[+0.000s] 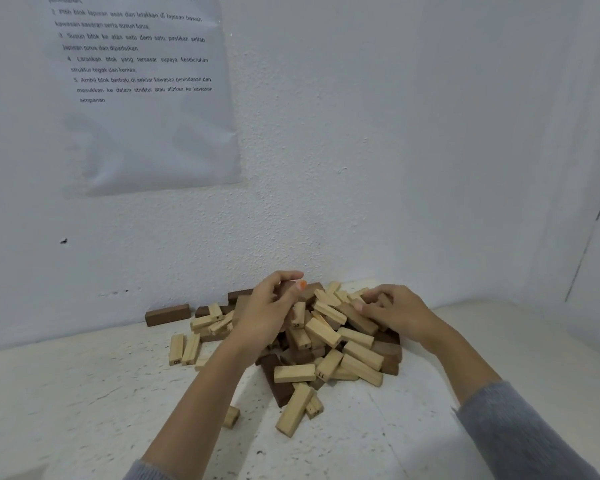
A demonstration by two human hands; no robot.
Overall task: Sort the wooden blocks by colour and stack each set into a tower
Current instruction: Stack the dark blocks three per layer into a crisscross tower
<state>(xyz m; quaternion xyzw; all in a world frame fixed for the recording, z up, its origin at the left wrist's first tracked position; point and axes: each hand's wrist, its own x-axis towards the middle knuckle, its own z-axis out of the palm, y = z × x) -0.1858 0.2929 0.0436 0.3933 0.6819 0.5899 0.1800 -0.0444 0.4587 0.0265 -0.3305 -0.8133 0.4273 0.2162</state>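
Lying heaped on the white desk [84,410] hard against the wall [361,185], the pile of light and dark wooden blocks [343,344] is entered from above by both hands. The left hand [269,311] is curled round a dark block [287,288] at the top of the heap, while the right hand [394,311] is bent over the right crest, where a grip cannot be told. One lone dark block [167,315] is set apart by the wall on the left, and bare desk is left at the front and both sides.
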